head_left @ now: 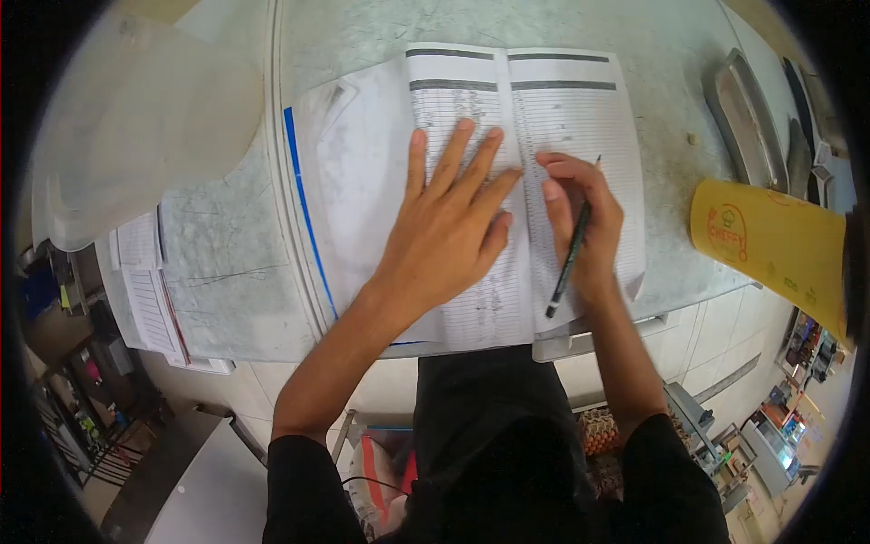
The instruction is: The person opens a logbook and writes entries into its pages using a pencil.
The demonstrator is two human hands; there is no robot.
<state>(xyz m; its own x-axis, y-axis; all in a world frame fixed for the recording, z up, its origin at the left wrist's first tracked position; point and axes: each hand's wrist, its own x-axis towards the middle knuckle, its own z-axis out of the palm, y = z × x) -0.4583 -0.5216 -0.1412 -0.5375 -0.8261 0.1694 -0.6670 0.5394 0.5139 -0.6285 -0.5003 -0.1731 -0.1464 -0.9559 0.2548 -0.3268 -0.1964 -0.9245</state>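
A printed form [580, 118] with ruled rows and dark header bars lies on the metal table, creased down the middle. My left hand [449, 218] rests flat on its left half, fingers spread. Over the right half, my right hand [589, 213] is curled with a dark pencil [569, 263] between its fingers. The pencil's sharpened tip points away from me, up and to the right, and its blunt end towards me. Under the form's left side is a whitish sheet or clear sleeve [358, 190] with a blue edge [304, 199]. My left palm hides part of the print.
A translucent plastic container [145, 118] stands at the left, near more printed sheets [149, 299]. To the right are a metal tray [748, 118], a yellow printed packet [770, 240] and a small crumb [693, 139]. The table's front edge [707, 296] runs close to my body.
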